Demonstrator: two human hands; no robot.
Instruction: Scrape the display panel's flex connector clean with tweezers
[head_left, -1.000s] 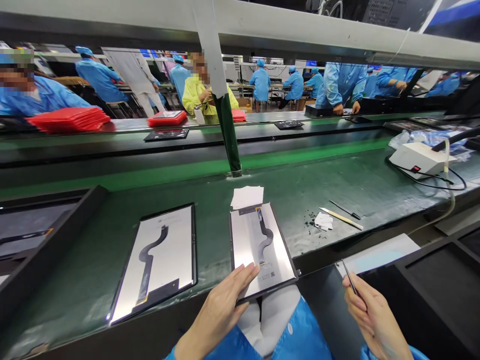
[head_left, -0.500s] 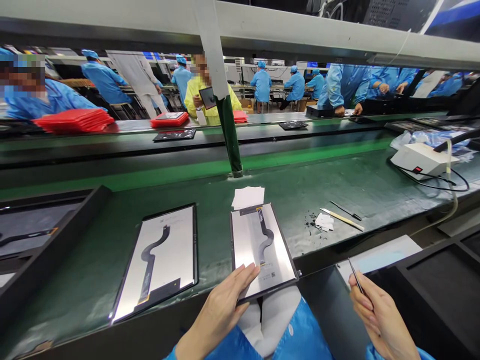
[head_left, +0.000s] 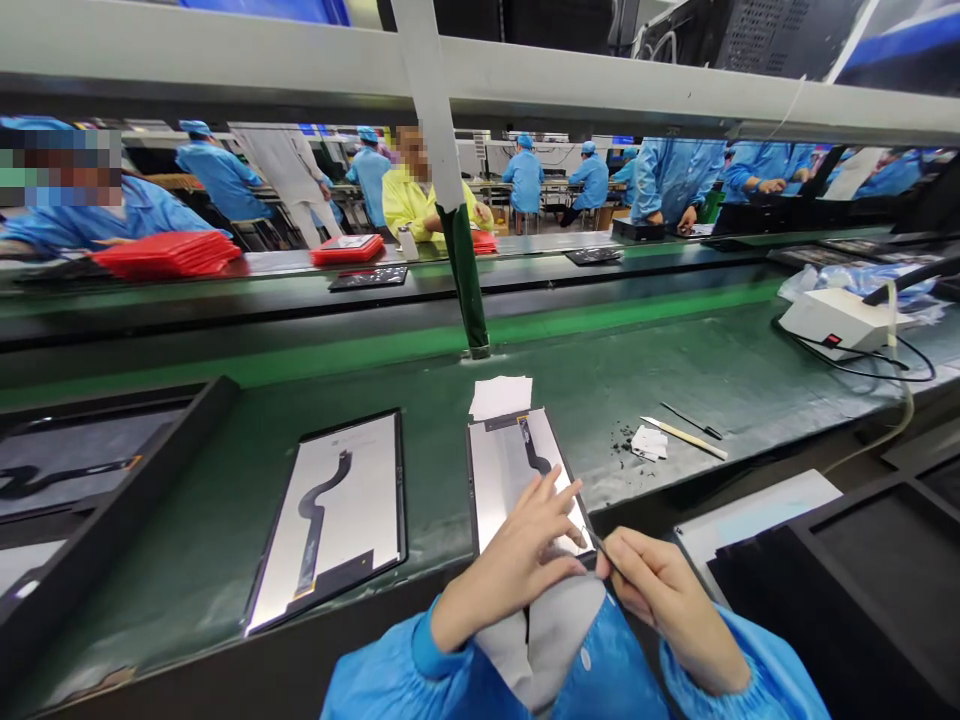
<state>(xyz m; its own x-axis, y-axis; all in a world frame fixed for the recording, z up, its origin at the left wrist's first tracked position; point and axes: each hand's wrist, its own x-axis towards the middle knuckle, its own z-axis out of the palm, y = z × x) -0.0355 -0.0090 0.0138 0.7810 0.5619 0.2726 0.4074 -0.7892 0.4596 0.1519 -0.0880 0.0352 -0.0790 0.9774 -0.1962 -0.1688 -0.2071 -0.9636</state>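
Note:
A tablet display panel [head_left: 501,490] lies back side up at the bench's front edge, with a dark ribbon cable [head_left: 534,447] on its silvery back. My left hand [head_left: 525,545] rests over the panel's lower half, fingers spread, and hides part of the cable. My right hand [head_left: 660,590] pinches slim dark tweezers [head_left: 602,548], their tip at the panel's lower right corner. What the tip touches there is too small to tell. Left of it lies a second display panel [head_left: 352,510] with a similar cable. White paper pieces [head_left: 501,397] sit just beyond the first panel's top edge.
Right of the panel are a wooden-handled blade [head_left: 686,438], a thin black tool [head_left: 690,421], small white slips [head_left: 649,443] and black scraps. A black tray [head_left: 202,430] stands at left, a white device [head_left: 836,325] at far right. A post [head_left: 466,280] rises behind. Co-workers sit across the line.
My right hand has come left with the tweezers, from beside the bench to the panel's lower right corner. My left hand has slid up and right across the panel, its fingers spreading.

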